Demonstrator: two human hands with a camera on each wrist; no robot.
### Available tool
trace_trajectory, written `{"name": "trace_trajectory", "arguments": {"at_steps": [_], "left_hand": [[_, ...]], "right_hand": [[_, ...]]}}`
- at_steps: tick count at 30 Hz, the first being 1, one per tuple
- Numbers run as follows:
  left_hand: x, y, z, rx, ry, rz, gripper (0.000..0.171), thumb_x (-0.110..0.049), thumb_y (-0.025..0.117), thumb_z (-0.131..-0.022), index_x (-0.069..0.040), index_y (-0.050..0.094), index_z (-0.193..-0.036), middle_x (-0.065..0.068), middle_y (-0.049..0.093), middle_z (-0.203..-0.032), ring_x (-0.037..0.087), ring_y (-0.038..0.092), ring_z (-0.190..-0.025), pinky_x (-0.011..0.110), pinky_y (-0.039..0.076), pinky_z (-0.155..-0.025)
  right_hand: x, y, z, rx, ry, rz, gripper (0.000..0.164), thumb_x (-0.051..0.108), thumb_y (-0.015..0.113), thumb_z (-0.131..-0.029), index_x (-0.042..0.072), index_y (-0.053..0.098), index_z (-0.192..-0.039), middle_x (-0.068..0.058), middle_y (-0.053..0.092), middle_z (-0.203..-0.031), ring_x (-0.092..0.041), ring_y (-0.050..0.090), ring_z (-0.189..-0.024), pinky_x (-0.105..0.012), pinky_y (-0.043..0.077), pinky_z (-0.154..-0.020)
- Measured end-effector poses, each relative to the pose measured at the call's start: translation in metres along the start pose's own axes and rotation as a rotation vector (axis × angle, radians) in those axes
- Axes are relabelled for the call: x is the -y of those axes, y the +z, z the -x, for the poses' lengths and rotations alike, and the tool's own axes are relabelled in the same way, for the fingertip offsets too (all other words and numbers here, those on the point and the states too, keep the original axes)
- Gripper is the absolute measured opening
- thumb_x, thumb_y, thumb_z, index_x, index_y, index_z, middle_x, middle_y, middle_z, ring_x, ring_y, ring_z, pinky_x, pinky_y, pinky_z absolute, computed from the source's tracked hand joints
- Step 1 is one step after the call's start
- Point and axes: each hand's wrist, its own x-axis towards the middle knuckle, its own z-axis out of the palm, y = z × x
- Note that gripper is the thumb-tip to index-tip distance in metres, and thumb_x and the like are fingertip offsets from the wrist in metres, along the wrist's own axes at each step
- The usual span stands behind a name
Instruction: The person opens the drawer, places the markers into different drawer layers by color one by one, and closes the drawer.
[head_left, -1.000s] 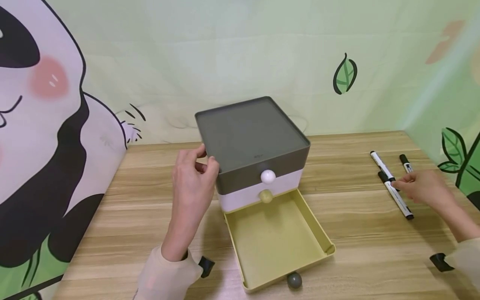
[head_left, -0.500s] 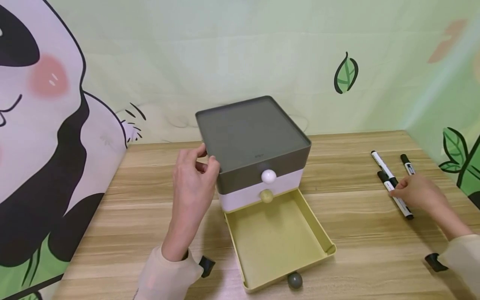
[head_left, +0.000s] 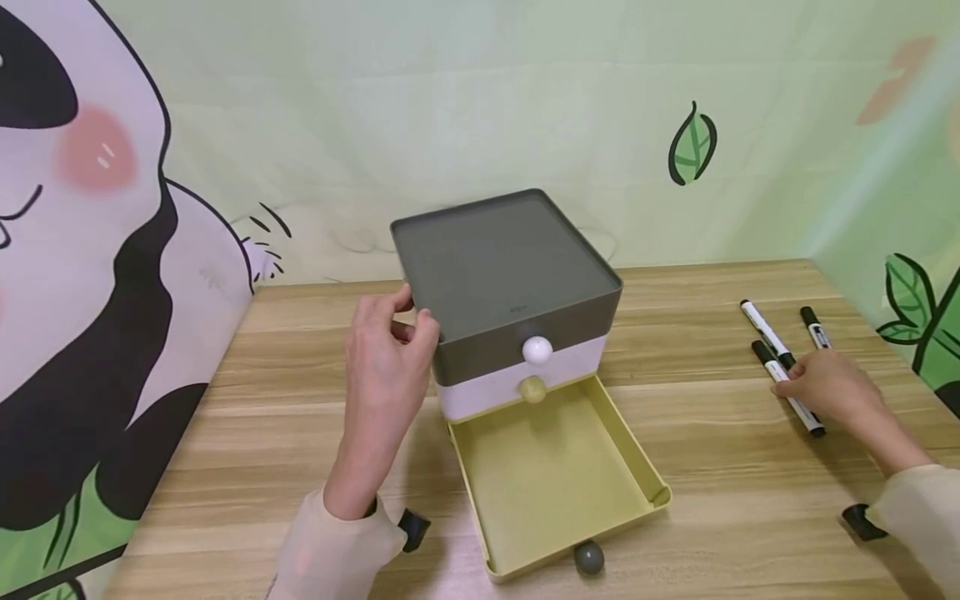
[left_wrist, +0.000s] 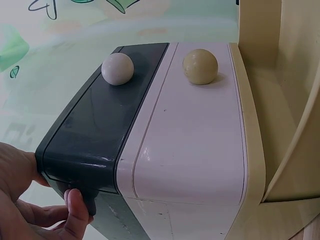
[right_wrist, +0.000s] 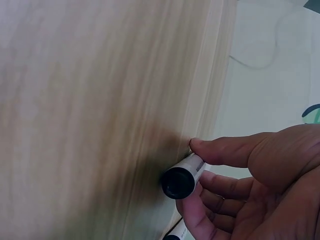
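A small desktop drawer unit (head_left: 517, 362) has a dark grey top tier, a white middle tier and a yellow bottom drawer (head_left: 555, 483) pulled out. My left hand (head_left: 386, 358) grips the left edge of its top tier; the left wrist view shows the bent fingers (left_wrist: 77, 212) against the side. Over at the right, my right hand (head_left: 836, 387) pinches a white marker with black ends (head_left: 780, 375) between thumb and fingers. In the right wrist view the black end of this marker (right_wrist: 178, 182) points at the camera.
A second marker (head_left: 763, 327) lies just behind the held one, and a third marker (head_left: 816, 327) lies to its right. Round knobs stick out of the drawer fronts, including a grey knob (head_left: 588, 558). A printed backdrop (head_left: 480, 108) stands behind the wooden table (head_left: 300, 433).
My right hand has shifted slightly left and toward me, from the gap between the markers onto the nearest one, and now pinches it. The left hand stays on the drawer unit.
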Motion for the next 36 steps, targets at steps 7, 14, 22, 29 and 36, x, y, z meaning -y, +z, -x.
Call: {"name": "trace_trajectory", "arguments": {"at_steps": [7,14,22,29,36], "left_hand": [[-0.001,0.000,-0.001,-0.003,0.009,0.002,0.042,-0.012,0.059,-0.091,0.005,0.069,-0.128,0.015,0.066,-0.114,0.026,0.066,-0.078,0.036,0.053,-0.074],[-0.001,0.001,-0.001,0.002,-0.004,0.000,0.043,-0.012,0.059,-0.091,0.005,0.068,-0.129,0.015,0.066,-0.114,0.025,0.065,-0.079,0.035,0.052,-0.074],[-0.001,0.001,-0.001,0.002,-0.009,0.006,0.043,-0.012,0.059,-0.091,0.005,0.068,-0.130,0.015,0.066,-0.115,0.024,0.065,-0.079,0.032,0.051,-0.072],[-0.001,0.000,0.000,0.010,-0.023,-0.001,0.043,-0.012,0.058,-0.092,0.005,0.068,-0.131,0.014,0.065,-0.116,0.023,0.064,-0.081,0.031,0.051,-0.072],[-0.002,0.000,0.000,0.008,-0.020,-0.004,0.043,-0.012,0.059,-0.092,0.005,0.068,-0.130,0.014,0.065,-0.116,0.024,0.065,-0.081,0.032,0.052,-0.072]], "right_hand": [[0.001,0.003,0.001,-0.023,-0.001,-0.010,0.032,0.021,0.068,-0.095,0.009,0.057,-0.067,0.000,0.047,-0.063,-0.019,0.046,-0.058,-0.032,0.036,-0.053],[0.005,0.005,0.006,-0.049,-0.048,-0.030,0.031,0.020,0.068,-0.092,0.009,0.057,-0.066,0.002,0.047,-0.061,-0.017,0.045,-0.057,-0.032,0.035,-0.053],[0.015,-0.010,0.018,-0.041,-0.086,-0.035,0.026,0.019,0.065,-0.096,0.003,0.060,-0.077,-0.002,0.052,-0.068,-0.020,0.048,-0.063,-0.033,0.038,-0.055],[0.035,-0.031,0.032,-0.051,-0.132,-0.018,0.028,0.017,0.065,-0.097,-0.011,0.065,-0.095,-0.011,0.062,-0.080,-0.022,0.052,-0.069,-0.035,0.043,-0.057],[0.064,-0.048,0.052,-0.077,-0.152,0.004,0.027,0.017,0.066,-0.098,-0.010,0.069,-0.101,-0.011,0.067,-0.084,-0.022,0.054,-0.068,-0.036,0.045,-0.056]]}}
